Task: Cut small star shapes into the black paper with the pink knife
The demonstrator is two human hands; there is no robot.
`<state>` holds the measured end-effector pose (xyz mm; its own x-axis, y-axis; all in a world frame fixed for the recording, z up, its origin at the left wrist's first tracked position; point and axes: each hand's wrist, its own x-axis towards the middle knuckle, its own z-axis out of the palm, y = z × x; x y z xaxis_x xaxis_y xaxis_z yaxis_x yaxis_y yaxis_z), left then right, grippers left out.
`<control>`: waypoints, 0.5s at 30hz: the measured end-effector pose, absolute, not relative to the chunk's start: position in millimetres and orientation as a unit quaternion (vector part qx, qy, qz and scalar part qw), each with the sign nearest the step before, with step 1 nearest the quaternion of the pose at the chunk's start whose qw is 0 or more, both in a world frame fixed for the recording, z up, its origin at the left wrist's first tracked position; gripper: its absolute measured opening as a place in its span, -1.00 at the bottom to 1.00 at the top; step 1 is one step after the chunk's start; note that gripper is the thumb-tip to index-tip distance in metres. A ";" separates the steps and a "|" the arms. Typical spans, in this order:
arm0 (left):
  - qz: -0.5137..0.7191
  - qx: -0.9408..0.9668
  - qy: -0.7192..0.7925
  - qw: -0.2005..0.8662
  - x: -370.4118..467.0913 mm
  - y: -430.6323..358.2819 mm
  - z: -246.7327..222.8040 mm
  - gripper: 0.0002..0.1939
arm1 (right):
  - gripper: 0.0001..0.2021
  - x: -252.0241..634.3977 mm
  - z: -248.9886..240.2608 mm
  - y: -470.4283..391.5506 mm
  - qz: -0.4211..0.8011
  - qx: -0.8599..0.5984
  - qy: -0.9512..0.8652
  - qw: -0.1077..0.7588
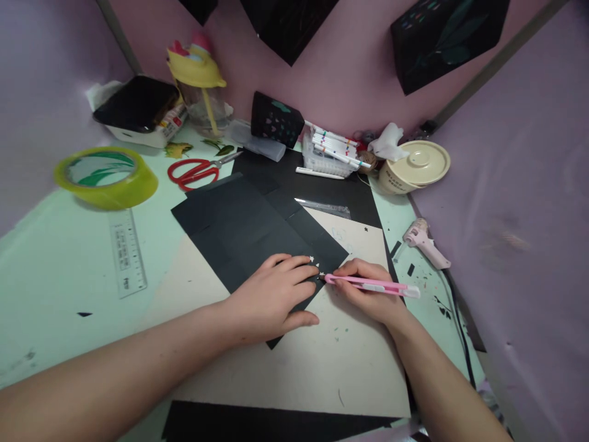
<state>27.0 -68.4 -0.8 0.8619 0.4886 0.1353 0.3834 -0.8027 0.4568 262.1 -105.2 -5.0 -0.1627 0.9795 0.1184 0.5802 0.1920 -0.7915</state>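
Observation:
A sheet of black paper point(239, 221) lies at a slant on a pale board point(285, 380). My left hand point(276, 298) rests flat on the paper's lower part, fingers spread and holding nothing. My right hand point(368, 288) grips a pink craft knife point(368, 283), its tip touching the black paper near the right corner, just beyond my left fingertips. Small white star-shaped and triangular spots show in the paper beside the tip. Tiny scraps lie on the board below my right hand.
Red-handled scissors point(197, 174), yellow tape point(107, 177) and a clear ruler point(127, 255) lie left. Behind are a pen basket point(326, 162) and a black box point(277, 118). A lidded cream bowl point(407, 169) and a corded glue gun point(426, 241) stand right.

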 end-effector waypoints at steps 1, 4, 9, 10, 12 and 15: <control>0.126 0.940 0.232 0.215 27.2 -68.3 -1.0 -0.58 | -0.91 261.9 -4.9 -105.4 0.307 -0.558 -0.698 0.326; 0.128 0.938 0.235 0.221 28.5 -67.8 -1.5 -0.60 | -0.90 261.5 -4.9 -105.9 0.313 -0.558 -0.697 0.323; 0.125 0.937 0.236 0.225 29.7 -67.5 -1.7 -0.59 | -0.92 262.2 -6.2 -106.1 0.315 -0.551 -0.704 0.318; 0.124 0.937 0.237 0.226 29.6 -67.5 -1.5 -0.60 | -0.93 262.5 -6.7 -106.0 0.314 -0.549 -0.707 0.317; 0.124 0.936 0.237 0.229 29.4 -67.3 -1.1 -0.60 | -0.94 263.2 -7.8 -106.0 0.311 -0.541 -0.713 0.319; 0.128 0.935 0.239 0.230 29.0 -67.1 -0.5 -0.61 | -0.95 264.3 -9.8 -105.8 0.310 -0.513 -0.731 0.327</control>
<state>29.0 -67.1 -0.5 0.8533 0.5053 0.1284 0.3880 -0.7800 0.4910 264.3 -105.8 -9.8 -0.2601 0.9522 0.1599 0.5458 0.2816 -0.7892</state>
